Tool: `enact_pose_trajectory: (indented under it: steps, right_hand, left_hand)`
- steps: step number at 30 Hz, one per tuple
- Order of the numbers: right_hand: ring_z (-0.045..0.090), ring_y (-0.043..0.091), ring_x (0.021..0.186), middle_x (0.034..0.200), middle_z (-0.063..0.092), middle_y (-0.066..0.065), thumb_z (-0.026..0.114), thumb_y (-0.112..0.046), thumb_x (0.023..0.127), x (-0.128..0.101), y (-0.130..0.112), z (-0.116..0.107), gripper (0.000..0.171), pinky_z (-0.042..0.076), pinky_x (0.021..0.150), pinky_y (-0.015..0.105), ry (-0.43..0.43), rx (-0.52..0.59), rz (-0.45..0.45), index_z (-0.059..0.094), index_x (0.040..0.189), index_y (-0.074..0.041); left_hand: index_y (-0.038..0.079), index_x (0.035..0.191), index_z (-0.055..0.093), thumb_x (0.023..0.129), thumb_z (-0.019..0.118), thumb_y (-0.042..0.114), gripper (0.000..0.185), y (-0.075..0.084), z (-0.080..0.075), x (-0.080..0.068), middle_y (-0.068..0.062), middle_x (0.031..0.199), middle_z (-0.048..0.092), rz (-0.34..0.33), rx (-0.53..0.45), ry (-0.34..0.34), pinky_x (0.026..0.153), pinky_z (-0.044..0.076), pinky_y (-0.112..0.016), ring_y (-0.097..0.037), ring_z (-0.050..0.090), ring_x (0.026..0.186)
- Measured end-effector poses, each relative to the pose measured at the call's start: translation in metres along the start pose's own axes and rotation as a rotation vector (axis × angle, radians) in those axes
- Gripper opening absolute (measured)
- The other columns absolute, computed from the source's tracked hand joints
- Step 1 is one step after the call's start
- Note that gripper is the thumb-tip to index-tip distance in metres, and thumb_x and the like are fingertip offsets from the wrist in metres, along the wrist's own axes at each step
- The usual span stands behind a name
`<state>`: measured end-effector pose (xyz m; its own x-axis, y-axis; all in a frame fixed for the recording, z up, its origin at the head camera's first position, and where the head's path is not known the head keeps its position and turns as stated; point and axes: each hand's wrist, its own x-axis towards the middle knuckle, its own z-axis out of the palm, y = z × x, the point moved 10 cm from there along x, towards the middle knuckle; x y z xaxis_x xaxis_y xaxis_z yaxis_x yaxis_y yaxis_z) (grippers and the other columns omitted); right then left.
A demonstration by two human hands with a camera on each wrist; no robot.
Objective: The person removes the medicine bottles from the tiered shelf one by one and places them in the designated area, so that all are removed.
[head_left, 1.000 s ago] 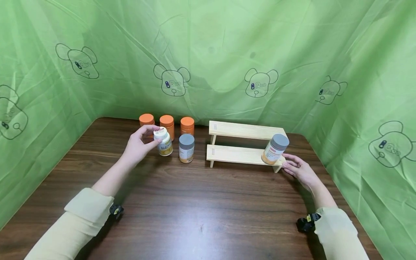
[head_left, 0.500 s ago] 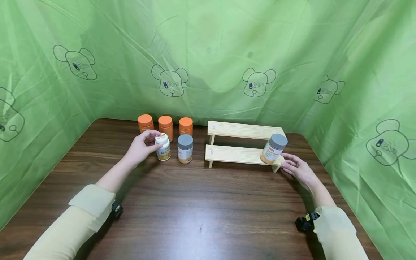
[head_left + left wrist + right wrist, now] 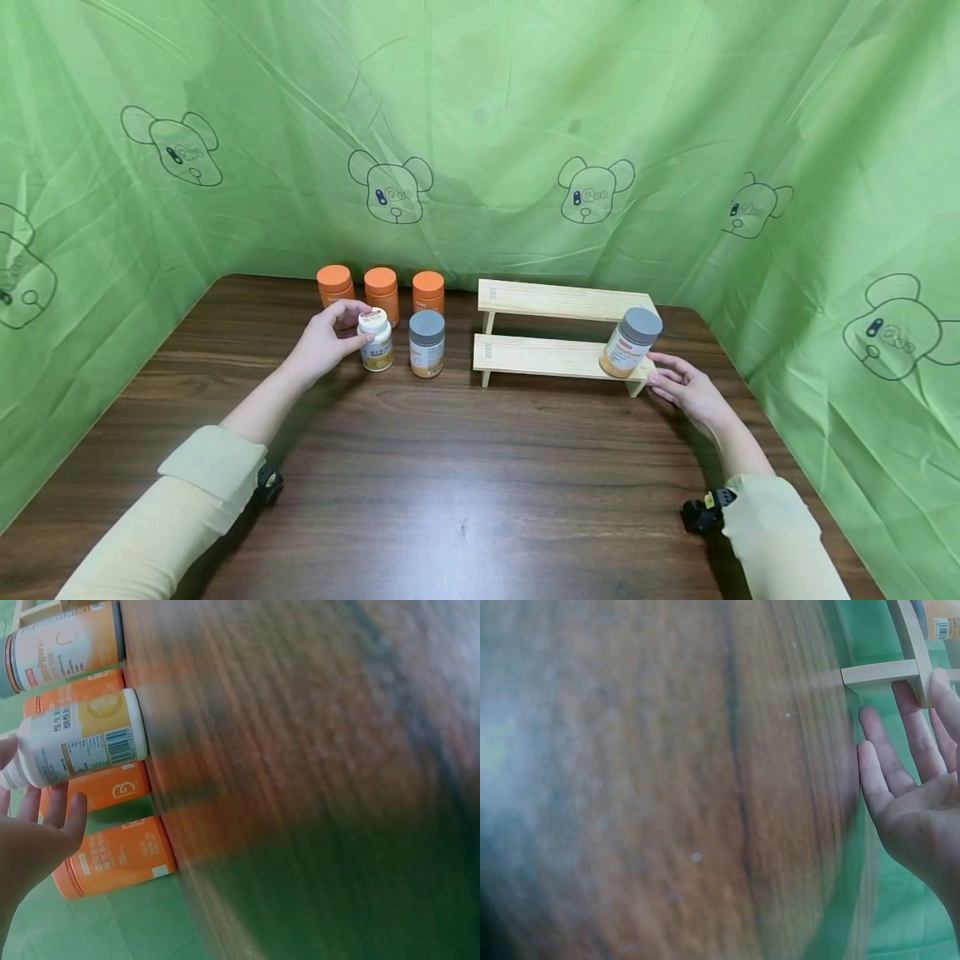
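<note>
White-capped bottle [image 3: 377,339] standing upright on the table [image 3: 465,467], toward the back edge left of the middle, held about the cap by the left hand [image 3: 324,340], thumb and fingertips curled round the top. Just right of it a grey-capped bottle [image 3: 427,342], a narrow gap between the two. Behind both, three orange bottles [image 3: 381,291] in a row along the back edge, the nearest close behind the held one. Little room at back and right; open tabletop to the left and toward the near edge. Left forearm stretched up from the near left corner, wrist slightly bent.

Further right, a two-step wooden rack [image 3: 558,333] near the back right corner, a second grey-capped bottle [image 3: 630,342] tilted at the right end of the lower step. Right hand [image 3: 688,390] low beside that end, fingers straight and relaxed, fingertips at the rack's end, gripping nothing. Wide bare tabletop in front of the rack.
</note>
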<state>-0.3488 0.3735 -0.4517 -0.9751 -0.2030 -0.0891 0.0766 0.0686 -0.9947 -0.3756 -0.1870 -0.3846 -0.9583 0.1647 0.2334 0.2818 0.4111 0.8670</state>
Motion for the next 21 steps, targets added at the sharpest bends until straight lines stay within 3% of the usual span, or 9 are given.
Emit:
enact_pose_trajectory:
  steps: [13,21]
  right_hand:
    - [0.062,0.002,0.098,0.108,0.064,-0.010,0.057,-0.010,0.093,0.000,0.001,0.000,0.049,0.049,0.092,0.024,0.015,-0.010,0.015,0.040,0.139,-0.007]
    - [0.062,0.002,0.098,0.108,0.064,-0.010,0.056,-0.009,0.094,0.000,0.000,-0.001,0.050,0.049,0.091,0.023,0.010,-0.013,0.012,0.038,0.140,-0.006]
  left_hand:
    - [0.007,0.129,0.052,0.084,0.072,0.013,0.049,0.028,-0.012,-0.004,-0.018,0.127,0.056,0.055,0.074,0.045,0.101,0.036,-0.054,-0.031,0.049,0.120]
    - [0.012,0.127,0.054,0.084,0.072,0.018,0.047,0.057,-0.015,-0.008,-0.011,0.129,0.056,0.062,0.113,0.098,0.104,0.033,-0.053,-0.027,0.047,0.123]
